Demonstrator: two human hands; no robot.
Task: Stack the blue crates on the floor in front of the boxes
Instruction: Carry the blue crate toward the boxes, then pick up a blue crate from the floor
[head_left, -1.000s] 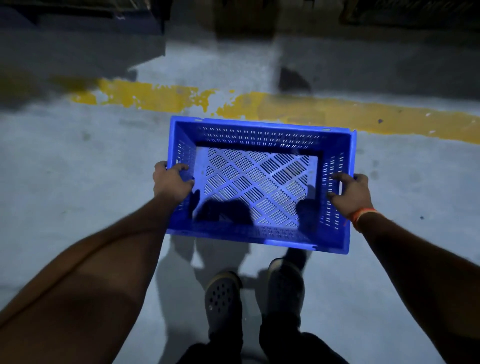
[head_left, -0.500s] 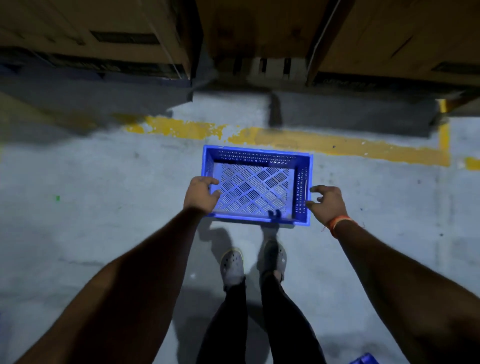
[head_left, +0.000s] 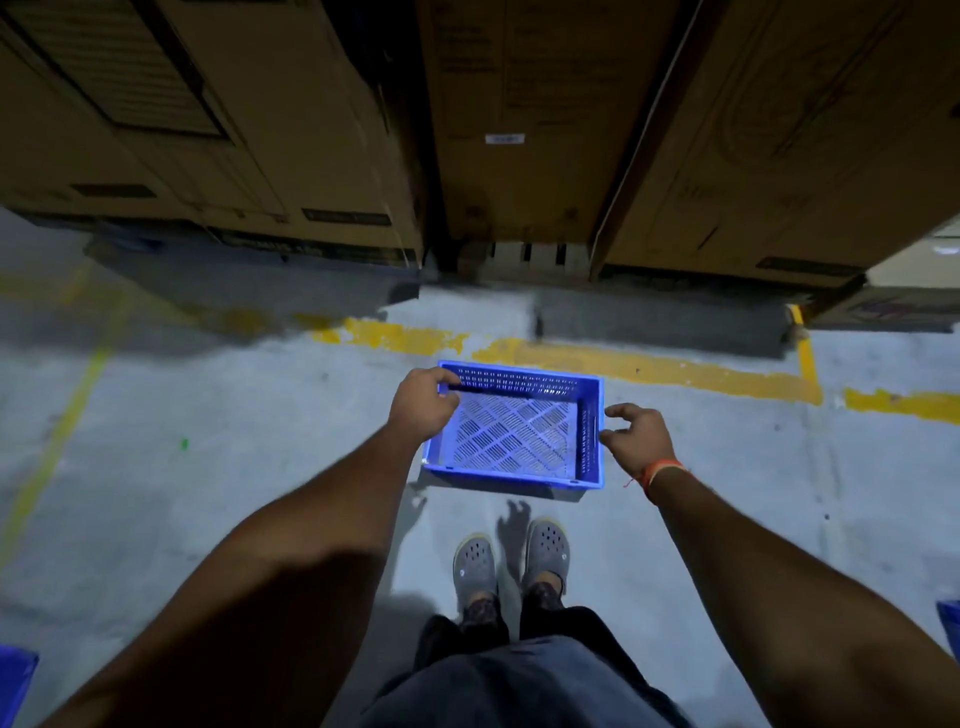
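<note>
We log one rectangular blue plastic crate (head_left: 511, 434) sitting open side up on the grey concrete floor (head_left: 208, 467), its base a lattice of diagonal slots and its walls pierced with rows of small slits. It lies just our side of a worn, chipped yellow painted line (head_left: 649, 366), with tall brown cardboard boxes (head_left: 519, 130) standing beyond that line.

Left hand (head_left: 423, 402): fingers curled over the crate's left rim near the far corner, gripping it.

Right hand (head_left: 636, 436): just beside the crate's right wall, fingers loosely curled and spread, holding nothing; whether a fingertip touches the rim we cannot tell. An orange thread band (head_left: 660, 470) circles that wrist.

Below the crate we note two grey perforated clogs (head_left: 511, 558), side by side on the concrete. A sliver of another blue plastic object (head_left: 15, 686) shows at the lower left edge, and one more (head_left: 949, 631) at the right edge; both too cropped to identify.
</note>
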